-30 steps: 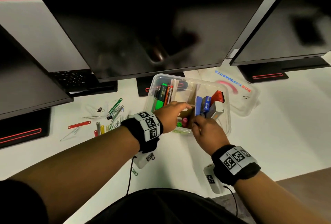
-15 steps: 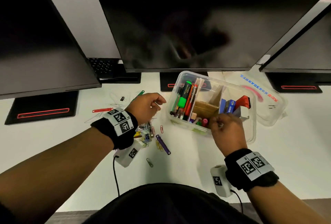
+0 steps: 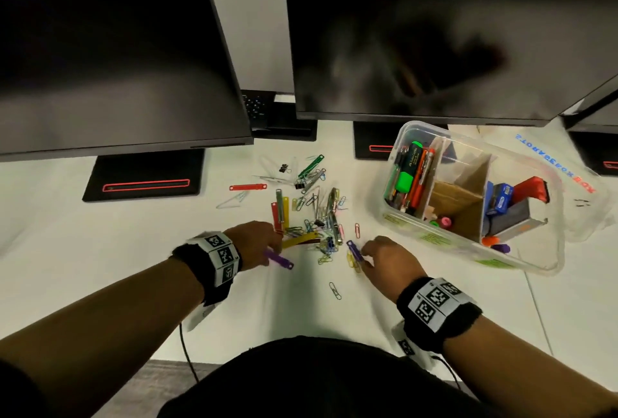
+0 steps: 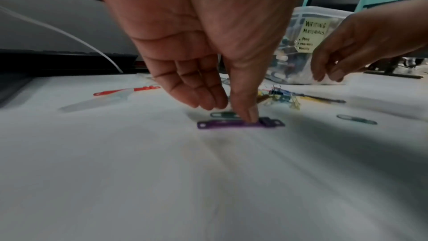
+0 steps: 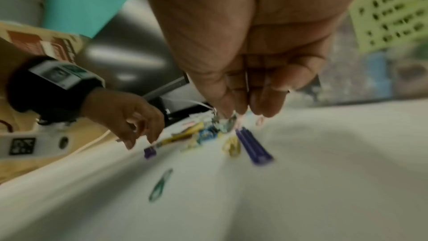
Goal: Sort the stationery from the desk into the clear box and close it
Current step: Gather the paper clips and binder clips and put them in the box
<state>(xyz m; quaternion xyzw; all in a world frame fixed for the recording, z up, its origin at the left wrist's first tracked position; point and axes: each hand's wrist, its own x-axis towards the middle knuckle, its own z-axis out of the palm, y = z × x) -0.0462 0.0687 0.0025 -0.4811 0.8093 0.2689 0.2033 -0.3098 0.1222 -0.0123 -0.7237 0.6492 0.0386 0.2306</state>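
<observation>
Your arms are bare from the wristbands up to the elbow. On each wrist you wear a black fabric band faced with a white strip printed with 3 square black-and-white markers. Your right wrist band matches it. Beneath each band hangs a white camera housing bearing 1 more marker and a round lens, trailing a thin black cable. Your torso clothing is black.

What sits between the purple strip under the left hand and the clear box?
The left hand touches the purple strip on the desk. Toward the clear box lie the paper clip pile and the right hand; the box is open.
</observation>
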